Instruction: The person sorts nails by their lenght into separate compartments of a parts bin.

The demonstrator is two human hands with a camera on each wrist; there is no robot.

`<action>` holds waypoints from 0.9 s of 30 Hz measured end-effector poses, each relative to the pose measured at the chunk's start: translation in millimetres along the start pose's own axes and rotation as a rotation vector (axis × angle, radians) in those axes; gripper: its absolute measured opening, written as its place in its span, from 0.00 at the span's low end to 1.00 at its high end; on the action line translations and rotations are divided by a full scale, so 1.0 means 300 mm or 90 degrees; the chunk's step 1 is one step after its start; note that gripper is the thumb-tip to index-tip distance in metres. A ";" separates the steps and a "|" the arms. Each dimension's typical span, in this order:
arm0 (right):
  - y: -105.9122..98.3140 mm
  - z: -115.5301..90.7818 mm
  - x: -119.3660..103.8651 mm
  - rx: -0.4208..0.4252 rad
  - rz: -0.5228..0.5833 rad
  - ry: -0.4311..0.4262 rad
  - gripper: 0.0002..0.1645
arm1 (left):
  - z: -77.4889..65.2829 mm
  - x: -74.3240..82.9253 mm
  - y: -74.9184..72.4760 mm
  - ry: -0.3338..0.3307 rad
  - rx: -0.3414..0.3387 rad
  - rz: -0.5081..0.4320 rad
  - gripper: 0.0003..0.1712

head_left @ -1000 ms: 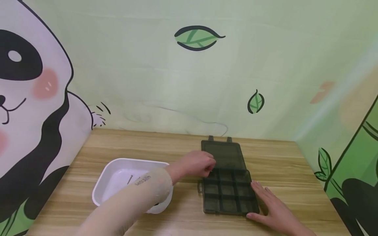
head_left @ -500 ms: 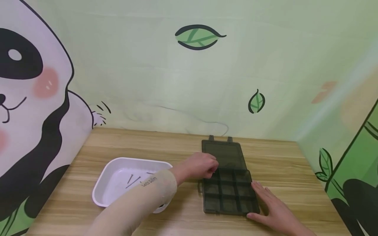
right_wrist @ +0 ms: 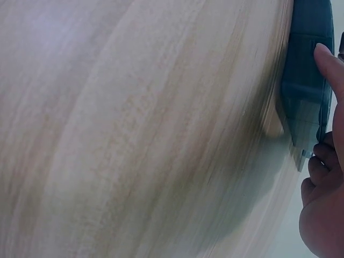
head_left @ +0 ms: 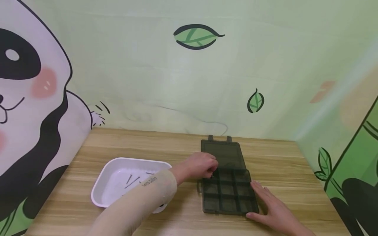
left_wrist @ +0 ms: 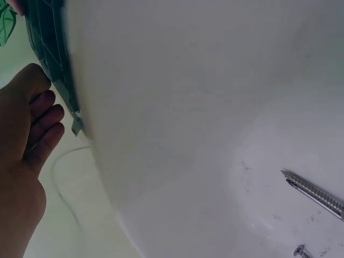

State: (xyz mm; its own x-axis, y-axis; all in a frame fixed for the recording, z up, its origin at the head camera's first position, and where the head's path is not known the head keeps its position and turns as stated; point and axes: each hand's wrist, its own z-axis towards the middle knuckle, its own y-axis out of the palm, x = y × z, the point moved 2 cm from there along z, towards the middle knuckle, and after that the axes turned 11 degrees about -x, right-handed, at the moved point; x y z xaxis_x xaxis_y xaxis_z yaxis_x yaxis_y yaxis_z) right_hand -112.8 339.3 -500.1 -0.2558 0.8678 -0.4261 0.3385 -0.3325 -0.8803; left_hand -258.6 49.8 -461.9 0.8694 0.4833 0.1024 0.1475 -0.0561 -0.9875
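Observation:
My left hand is over the back-left compartment of a dark, see-through compartment box, fingers curled and pointing down. A tiny dark speck shows under the fingertips; whether they pinch something is hidden. In the left wrist view the left hand shows curled fingers beside the box. My right hand rests against the box's right side with fairly straight fingers, thumb at the front corner. Left of the box, a white tray holds several screws, partly hidden by the left sleeve. Two screws appear in the left wrist view.
The box's lid lies folded back toward the wall, its latches near the table's rear edge. Wood-grain table surrounds tray and box. A green cloth backdrop with a panda and leaves rises behind. The left forearm crosses the tray.
My left hand has shifted slightly right over the back-left compartment, and its sleeve has moved right too, uncovering more screws in the tray. The right hand and the box stay in place.

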 end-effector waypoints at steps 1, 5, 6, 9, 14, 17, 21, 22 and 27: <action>0.000 0.001 0.000 -0.002 0.004 0.002 0.64 | -0.002 -0.001 -0.001 0.000 0.002 0.000 0.08; -0.001 0.002 0.000 -0.013 0.021 0.011 0.65 | -0.017 -0.010 -0.012 0.000 0.013 -0.002 0.07; 0.000 0.002 0.000 -0.016 0.026 0.013 0.65 | -0.022 -0.012 -0.018 0.001 0.018 -0.002 0.06; 0.000 0.002 0.001 -0.014 0.035 0.013 0.65 | -0.042 -0.021 -0.038 -0.003 0.026 0.001 0.06; 0.000 0.001 0.001 -0.005 0.038 0.009 0.65 | -0.089 -0.028 -0.087 -0.004 0.016 0.006 0.06; -0.001 0.002 -0.001 -0.007 0.041 0.010 0.65 | -0.123 -0.037 -0.116 -0.002 0.012 0.001 0.06; 0.000 0.003 -0.003 -0.005 0.035 0.009 0.65 | -0.175 -0.061 -0.142 0.006 0.019 -0.004 0.05; 0.001 0.003 -0.003 -0.003 0.032 0.008 0.65 | -0.190 -0.069 -0.147 0.010 0.023 -0.003 0.05; 0.002 0.001 -0.003 0.001 0.025 0.004 0.64 | -0.274 -0.101 -0.172 0.016 0.030 -0.009 0.06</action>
State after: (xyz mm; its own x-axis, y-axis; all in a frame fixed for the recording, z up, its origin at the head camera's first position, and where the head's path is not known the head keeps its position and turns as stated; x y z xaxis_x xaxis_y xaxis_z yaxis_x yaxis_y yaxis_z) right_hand -112.7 338.1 -500.5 -0.2361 0.8564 -0.4592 0.3464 -0.3674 -0.8632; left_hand -253.8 -33.8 -404.2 0.8794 0.4611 0.1185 0.1375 -0.0077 -0.9905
